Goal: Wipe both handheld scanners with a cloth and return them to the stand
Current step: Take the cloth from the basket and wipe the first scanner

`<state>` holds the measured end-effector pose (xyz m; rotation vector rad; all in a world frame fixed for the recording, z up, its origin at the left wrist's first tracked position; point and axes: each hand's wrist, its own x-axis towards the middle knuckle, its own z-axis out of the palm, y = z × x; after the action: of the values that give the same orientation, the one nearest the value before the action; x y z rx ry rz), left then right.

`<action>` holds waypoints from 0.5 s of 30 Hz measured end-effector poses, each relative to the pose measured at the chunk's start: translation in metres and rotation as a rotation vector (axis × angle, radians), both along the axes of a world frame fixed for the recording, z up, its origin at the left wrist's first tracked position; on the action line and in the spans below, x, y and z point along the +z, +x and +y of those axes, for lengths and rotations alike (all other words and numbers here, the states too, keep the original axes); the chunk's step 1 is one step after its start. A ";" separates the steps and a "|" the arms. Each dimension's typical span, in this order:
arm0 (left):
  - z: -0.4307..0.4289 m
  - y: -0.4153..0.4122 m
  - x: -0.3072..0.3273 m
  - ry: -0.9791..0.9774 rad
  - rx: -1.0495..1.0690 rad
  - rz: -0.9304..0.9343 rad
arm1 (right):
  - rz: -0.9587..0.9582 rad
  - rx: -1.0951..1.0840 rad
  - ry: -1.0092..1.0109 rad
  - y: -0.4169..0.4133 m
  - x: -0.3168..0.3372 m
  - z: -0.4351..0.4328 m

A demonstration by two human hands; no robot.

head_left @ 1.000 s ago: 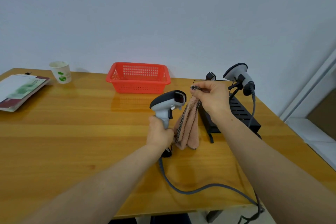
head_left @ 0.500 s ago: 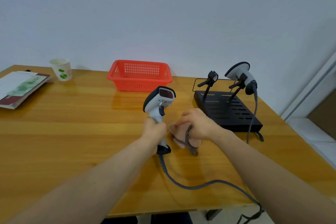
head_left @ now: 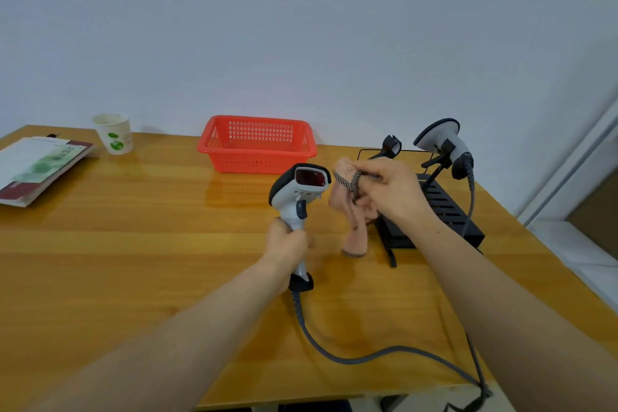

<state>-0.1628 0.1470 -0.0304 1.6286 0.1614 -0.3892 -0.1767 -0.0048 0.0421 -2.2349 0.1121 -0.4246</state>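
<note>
My left hand [head_left: 288,244] grips the handle of a white and black handheld scanner [head_left: 298,192], held upright above the table with its red window turned towards me. Its grey cable [head_left: 368,358] trails across the table to the front right edge. My right hand [head_left: 391,192] holds a pink cloth [head_left: 354,221] with a dark mesh edge, just right of the scanner's head; the cloth hangs down. A second scanner [head_left: 441,140] rests on the right holder of the black stand [head_left: 448,211]. The stand's left holder [head_left: 391,145] has nothing in it.
A red plastic basket [head_left: 257,144] stands at the back of the wooden table [head_left: 133,244]. A paper cup [head_left: 113,134] and a stack of booklets [head_left: 36,164] lie at the far left. The table's right edge runs close behind the stand.
My right hand went down to the table with the cloth, then rose again to the scanner's head. The scanner turned so its window faces me.
</note>
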 end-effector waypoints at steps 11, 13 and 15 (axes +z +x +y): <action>-0.005 -0.010 -0.001 0.009 0.035 -0.127 | -0.081 -0.081 -0.006 -0.001 -0.020 0.028; -0.006 -0.013 -0.003 0.049 0.023 -0.123 | -0.128 -0.125 -0.071 0.000 -0.026 0.031; -0.006 -0.013 -0.006 0.092 0.014 -0.116 | -0.117 -0.134 -0.122 0.000 -0.031 0.031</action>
<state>-0.1755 0.1405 -0.0361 1.7356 0.1038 -0.2789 -0.1764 0.0266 0.0115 -2.3239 0.1788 -0.6492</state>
